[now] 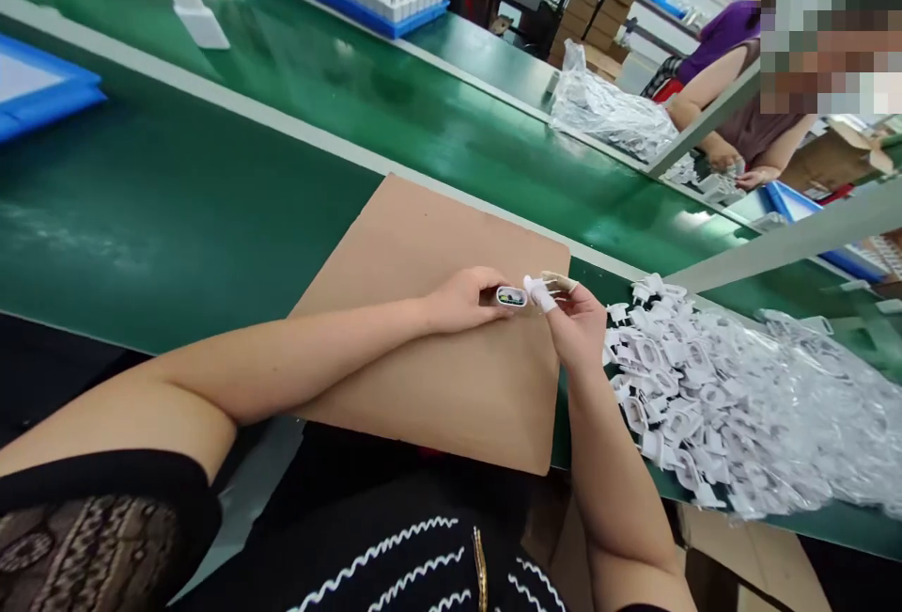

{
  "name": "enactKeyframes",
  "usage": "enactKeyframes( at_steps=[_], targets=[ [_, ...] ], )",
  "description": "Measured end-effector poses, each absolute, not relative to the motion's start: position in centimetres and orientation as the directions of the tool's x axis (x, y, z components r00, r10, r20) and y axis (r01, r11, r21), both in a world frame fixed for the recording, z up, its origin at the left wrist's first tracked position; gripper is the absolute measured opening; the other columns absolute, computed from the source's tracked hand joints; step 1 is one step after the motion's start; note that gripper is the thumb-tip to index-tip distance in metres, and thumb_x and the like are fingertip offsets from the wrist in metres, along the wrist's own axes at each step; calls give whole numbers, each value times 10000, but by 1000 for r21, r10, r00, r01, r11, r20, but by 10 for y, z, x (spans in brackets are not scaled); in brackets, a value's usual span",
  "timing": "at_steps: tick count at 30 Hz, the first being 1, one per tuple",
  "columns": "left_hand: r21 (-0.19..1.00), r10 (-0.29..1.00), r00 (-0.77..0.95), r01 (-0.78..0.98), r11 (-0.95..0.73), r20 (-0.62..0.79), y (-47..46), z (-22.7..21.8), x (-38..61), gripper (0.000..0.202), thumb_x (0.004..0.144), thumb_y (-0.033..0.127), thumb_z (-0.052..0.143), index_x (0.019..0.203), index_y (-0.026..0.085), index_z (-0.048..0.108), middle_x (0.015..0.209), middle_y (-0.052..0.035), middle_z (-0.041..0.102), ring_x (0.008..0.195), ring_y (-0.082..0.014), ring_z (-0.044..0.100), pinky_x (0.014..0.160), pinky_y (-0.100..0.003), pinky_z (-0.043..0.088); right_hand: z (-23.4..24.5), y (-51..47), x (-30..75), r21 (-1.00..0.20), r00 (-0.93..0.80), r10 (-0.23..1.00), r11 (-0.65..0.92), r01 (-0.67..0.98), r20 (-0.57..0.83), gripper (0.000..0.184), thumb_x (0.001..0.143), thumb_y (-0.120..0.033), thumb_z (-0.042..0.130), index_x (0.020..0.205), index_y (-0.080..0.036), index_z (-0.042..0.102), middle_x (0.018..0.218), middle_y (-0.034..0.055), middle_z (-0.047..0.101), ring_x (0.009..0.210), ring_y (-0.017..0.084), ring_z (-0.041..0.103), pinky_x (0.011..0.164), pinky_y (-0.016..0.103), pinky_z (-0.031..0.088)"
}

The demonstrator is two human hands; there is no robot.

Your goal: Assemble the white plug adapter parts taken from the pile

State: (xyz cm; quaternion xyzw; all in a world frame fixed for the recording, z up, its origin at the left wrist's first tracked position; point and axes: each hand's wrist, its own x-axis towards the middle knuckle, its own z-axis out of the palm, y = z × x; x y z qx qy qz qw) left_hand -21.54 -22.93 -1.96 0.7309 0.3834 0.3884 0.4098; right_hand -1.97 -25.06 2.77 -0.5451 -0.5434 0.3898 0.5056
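Casing [511, 297], white, its open end showing something green inside, sits in the left hand [461, 300], fingers closed round it, over the cardboard sheet [423, 377]. From where I stand, the right hand [582, 319] has a white plug piece [536, 290] pinched narrowly between thumb and fingertip, just beside that opening; whether the two touch, I can't tell. More such pieces lie in a loose pile [669, 377] right of that hand. I'd judge the step in hand to be matching piece to casing; the next move calls for squaring them up, both grips steady, before any push.
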Motion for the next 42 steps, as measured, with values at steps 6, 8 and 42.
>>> enactKeyframes(
  at_steps=[6, 8, 42],
  targets=[
    [888, 858, 434, 226, -400, 276, -228, -13, -220, 273, 806, 321, 792, 1046, 197, 761, 1043, -60, 741, 998, -235, 688, 916, -360, 553, 35, -256, -21, -945, -15, 984, 173, 279, 176, 313, 786, -387, 795, 1057, -269, 691, 927, 9, 701, 732, 148, 655, 694, 311, 582],
    [889, 858, 435, 225, -398, 274, -229, -12, -221, 265, 810, 316, 790, 1045, 196, 764, 1048, -61, 741, 1011, -235, 686, 920, -358, 551, 37, -255, -18, -954, -30, 988, 156, 256, 153, 218, 787, -383, 802, 938, -257, 707, 902, 17, 709, 730, 158, 654, 697, 328, 584],
    [879, 845, 471, 252, -405, 254, -227, -22, -216, 228, 878, 399, 689, 904, 188, 771, 972, -71, 725, 926, -231, 669, 863, -348, 515, 29, -247, -31, -469, -366, 872, 485, 738, 325, 232, 687, 13, 525, 639, -212, 498, 777, 10, 504, 801, 181, 509, 700, 289, 396]
  ],
)
